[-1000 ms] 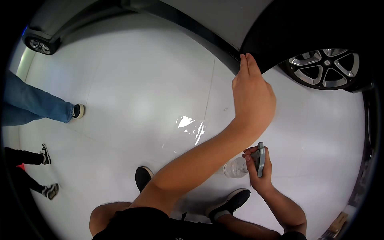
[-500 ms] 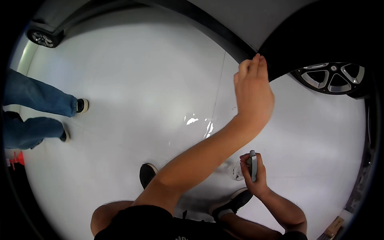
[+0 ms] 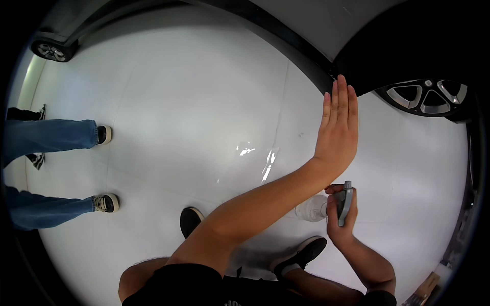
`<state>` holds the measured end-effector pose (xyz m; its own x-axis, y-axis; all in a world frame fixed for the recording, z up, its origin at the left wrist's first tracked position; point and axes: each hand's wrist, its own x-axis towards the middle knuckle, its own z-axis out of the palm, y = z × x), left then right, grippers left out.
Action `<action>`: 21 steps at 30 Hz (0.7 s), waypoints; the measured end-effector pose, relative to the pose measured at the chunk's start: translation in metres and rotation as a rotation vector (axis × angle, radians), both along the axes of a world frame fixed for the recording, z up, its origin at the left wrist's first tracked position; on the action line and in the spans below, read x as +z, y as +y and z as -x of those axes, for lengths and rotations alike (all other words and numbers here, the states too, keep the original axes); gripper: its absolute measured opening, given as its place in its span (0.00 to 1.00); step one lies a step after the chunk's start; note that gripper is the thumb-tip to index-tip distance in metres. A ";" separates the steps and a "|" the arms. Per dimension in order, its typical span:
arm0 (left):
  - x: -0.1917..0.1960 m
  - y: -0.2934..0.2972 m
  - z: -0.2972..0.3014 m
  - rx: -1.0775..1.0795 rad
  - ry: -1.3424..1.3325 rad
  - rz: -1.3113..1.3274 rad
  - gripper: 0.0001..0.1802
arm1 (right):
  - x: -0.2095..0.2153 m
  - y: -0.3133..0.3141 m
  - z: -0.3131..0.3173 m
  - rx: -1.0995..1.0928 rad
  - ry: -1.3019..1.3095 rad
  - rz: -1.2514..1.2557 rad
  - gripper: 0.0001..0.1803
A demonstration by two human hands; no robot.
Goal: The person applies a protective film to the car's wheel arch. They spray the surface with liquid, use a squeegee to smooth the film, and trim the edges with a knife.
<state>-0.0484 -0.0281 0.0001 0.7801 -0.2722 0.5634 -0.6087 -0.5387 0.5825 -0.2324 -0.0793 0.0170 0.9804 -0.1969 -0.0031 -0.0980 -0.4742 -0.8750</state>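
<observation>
My left hand is raised with straight fingers, its back turned up. The fingertips are by the lower corner of the car's dark sill, where it meets the black wheel arch; whether they touch it I cannot tell. Nothing shows in this hand. Lower down, my right hand is wrapped round the neck of a spray bottle, near its grey trigger head. The bottle's clear body points to the left, partly behind my fingers.
A spoked wheel stands right of the sill. Shiny patches lie on the pale floor. At the left, a person in blue jeans stands, with someone else's dark shoes behind. Another car's wheel is far left. A cardboard box sits lower right.
My left hand has drawn back slightly from the sill corner, its bunched fingers now straightened. My right hand has moved up and right with the spray bottle. The person in jeans has shifted stance.
</observation>
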 end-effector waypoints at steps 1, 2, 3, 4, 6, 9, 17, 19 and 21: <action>-0.004 0.001 -0.002 -0.009 -0.042 -0.025 0.43 | 0.014 -0.002 -0.009 0.024 -0.052 0.021 0.12; -0.009 0.004 -0.005 -0.008 -0.080 -0.064 0.43 | 0.029 -0.001 -0.021 0.048 -0.040 0.031 0.12; -0.005 0.005 -0.010 -0.011 -0.072 -0.065 0.43 | 0.046 0.000 -0.035 0.069 -0.025 0.048 0.13; 0.007 0.004 -0.018 -0.020 -0.135 0.013 0.41 | 0.063 0.000 -0.047 0.079 -0.037 0.089 0.13; 0.003 -0.007 -0.034 -0.003 -0.247 0.096 0.38 | 0.080 0.004 -0.071 0.018 -0.049 0.082 0.09; -0.038 0.003 -0.024 -0.080 -0.240 -0.099 0.39 | 0.089 0.000 -0.087 -0.033 -0.025 0.080 0.05; -0.053 0.034 0.003 -0.130 -0.139 0.021 0.40 | 0.091 -0.001 -0.097 -0.019 0.078 0.005 0.07; -0.044 0.035 -0.026 -0.069 -0.243 0.039 0.51 | 0.087 0.003 -0.099 -0.048 0.117 0.019 0.08; -0.018 0.020 -0.048 -0.142 -0.260 0.117 0.52 | 0.078 0.001 -0.095 -0.051 0.145 0.040 0.09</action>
